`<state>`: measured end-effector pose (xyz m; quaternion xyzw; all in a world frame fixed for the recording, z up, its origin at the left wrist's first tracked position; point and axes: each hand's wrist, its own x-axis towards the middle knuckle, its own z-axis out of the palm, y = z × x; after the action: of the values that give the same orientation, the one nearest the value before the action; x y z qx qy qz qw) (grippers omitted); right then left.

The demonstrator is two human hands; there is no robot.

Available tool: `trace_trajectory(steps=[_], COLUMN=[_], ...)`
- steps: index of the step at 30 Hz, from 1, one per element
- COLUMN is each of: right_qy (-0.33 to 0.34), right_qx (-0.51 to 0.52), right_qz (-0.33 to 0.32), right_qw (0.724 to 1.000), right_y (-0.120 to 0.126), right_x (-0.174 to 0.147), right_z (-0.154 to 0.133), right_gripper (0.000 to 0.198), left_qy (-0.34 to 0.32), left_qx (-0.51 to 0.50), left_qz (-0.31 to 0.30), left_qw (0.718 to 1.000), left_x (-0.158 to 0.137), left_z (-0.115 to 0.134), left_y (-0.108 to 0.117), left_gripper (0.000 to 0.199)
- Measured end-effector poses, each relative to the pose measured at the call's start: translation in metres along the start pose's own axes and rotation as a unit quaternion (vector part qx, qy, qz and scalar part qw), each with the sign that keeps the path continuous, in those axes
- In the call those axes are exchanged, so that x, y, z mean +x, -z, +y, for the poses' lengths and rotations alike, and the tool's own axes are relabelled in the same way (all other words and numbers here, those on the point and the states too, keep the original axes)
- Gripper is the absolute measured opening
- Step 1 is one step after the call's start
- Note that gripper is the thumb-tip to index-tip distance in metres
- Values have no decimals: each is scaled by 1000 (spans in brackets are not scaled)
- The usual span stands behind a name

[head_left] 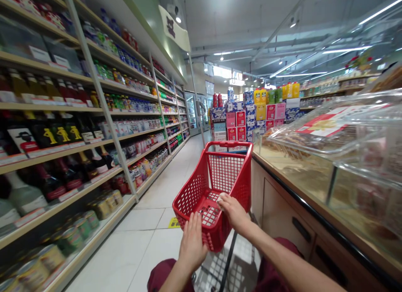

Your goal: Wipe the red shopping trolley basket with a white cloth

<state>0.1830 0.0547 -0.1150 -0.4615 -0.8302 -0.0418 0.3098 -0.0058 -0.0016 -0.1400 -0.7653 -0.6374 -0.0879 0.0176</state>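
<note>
A red plastic shopping basket (pixel 216 162) with a lattice of holes sits on a cart frame (pixel 228 258) right in front of me. It holds no goods that I can see. My left hand (pixel 192 239) rests against the near left edge of the basket, its fingers stretched out and side by side. Over the near right rim reaches my right hand (pixel 232 212). Its fingers are bent around a small white wad (pixel 221 200), which looks like a wipe or tissue and is mostly covered by them.
Shelves of bottles and cans (pixel 63 145) line the left side. On the right runs a wooden counter (pixel 282 204) with clear plastic covers (pixel 339 128) over food. Stacked drink boxes (pixel 240 124) stand ahead. Pale floor tiles (pixel 141 241) lie along the aisle.
</note>
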Motion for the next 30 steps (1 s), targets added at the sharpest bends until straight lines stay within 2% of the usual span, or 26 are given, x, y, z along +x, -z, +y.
trace_trajectory(steps=[3, 6, 11, 13, 16, 19, 22, 24, 26, 28, 30], right_qy=[35, 14, -52, -63, -52, -43, -57, -98, -133, -127, -76], right_qx=[21, 13, 2, 5, 10, -4, -28, -44, -53, -45, -27], right_qz=[7, 8, 37, 70, 114, 119, 101, 102, 108, 111, 110], right_qw=[999, 1000, 998, 995, 992, 992, 993, 989, 984, 985, 991], right_y=[-5, -2, 4, -5, -28, -43, -36, -24, -20, -27, -41], right_x=[-19, -34, -49, -56, -59, -53, -51, -55, -58, -55, -48], right_z=[-11, -4, 28, 27, 7, -7, 14, 35, 46, 36, 13], right_gripper=[28, 29, 31, 34, 39, 40, 38, 38, 38, 38, 38], left_qy=[-51, -101, 8, -11, -30, -59, -75, -66, -56, -60, -70], left_qx=[-8, -8, 42, 42, 26, 16, 13, 7, -6, -20, -29], left_qz=[-8, -26, -21, -33, -34, -41, -44, -38, -33, -35, -42], left_qw=[999, 995, 999, 999, 999, 997, 996, 997, 998, 997, 996], left_x=[1, 9, 26, 28, 27, 26, 27, 28, 28, 29, 30], left_z=[10, 12, -8, -8, 4, 16, 20, 21, 23, 25, 26], left_y=[-4, 3, 17, 15, 9, 7, 6, 6, 6, 7, 10], left_gripper=[80, 77, 71, 71, 73, 74, 76, 78, 78, 77, 74])
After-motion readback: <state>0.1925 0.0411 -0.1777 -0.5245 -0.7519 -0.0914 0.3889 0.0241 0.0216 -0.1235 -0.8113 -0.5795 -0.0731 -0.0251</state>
